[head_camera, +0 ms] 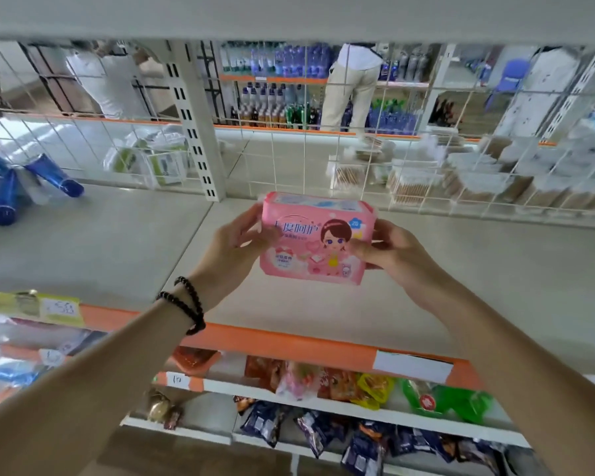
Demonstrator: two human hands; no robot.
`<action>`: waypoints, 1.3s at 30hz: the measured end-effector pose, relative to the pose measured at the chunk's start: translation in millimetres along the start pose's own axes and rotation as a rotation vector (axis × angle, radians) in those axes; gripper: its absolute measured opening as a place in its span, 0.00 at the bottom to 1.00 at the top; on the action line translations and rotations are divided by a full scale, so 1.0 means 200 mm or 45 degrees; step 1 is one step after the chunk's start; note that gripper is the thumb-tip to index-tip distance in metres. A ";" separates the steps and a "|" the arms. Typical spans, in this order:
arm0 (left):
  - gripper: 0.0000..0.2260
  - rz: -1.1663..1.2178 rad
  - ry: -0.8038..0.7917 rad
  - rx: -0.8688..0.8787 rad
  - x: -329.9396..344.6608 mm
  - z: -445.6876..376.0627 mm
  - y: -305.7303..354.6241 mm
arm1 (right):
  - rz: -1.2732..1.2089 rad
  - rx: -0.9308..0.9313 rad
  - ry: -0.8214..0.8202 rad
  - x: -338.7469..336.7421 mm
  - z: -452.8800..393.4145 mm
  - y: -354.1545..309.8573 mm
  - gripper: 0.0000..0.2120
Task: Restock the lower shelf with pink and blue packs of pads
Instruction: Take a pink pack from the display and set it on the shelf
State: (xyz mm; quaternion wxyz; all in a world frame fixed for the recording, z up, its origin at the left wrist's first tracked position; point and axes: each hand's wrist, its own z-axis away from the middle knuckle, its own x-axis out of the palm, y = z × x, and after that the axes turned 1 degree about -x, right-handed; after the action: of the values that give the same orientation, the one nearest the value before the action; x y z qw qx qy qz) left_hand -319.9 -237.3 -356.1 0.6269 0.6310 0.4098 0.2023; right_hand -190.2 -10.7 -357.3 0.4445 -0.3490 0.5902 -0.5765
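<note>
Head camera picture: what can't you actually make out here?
All in the head view:
- Pink pack of pads: both ends covered by the left hand and right hand; small print too blurred to read.
- Snack packets on lower shelves: blurred and cut off by the bottom edge.
- Blue tubes: cut off by the left edge.
- Goods behind the wire grid: blurred.

Single head view, close, forward-down over shelf (495, 269).

Pink cartoon-printed pack (315, 240); orange-edged white shelf (289, 341).
</note>
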 end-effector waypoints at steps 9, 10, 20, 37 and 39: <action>0.22 -0.063 0.074 -0.157 -0.21 -0.19 -0.19 | 0.168 -0.084 0.044 0.21 -0.30 0.01 0.17; 0.23 -0.079 0.085 -0.169 -0.24 -0.22 -0.20 | 0.196 -0.105 0.058 0.24 -0.35 0.01 0.17; 0.27 -0.017 0.090 -0.199 -0.44 -0.41 -0.37 | 0.335 -0.189 0.264 0.46 -0.60 0.11 0.16; 0.12 -0.425 0.222 -0.133 -0.45 -0.66 -0.41 | 0.605 -0.166 0.327 0.49 -0.77 0.07 0.18; 0.13 -0.447 0.259 -0.114 -0.44 -0.65 -0.41 | 0.656 -0.156 0.308 0.48 -0.77 0.06 0.18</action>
State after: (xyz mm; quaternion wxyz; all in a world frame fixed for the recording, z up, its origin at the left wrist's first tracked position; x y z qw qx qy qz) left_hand -493.2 -233.3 -393.6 0.6352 0.4978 0.5653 0.1707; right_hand -366.7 -41.4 -390.9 0.4808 -0.1423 0.7418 -0.4453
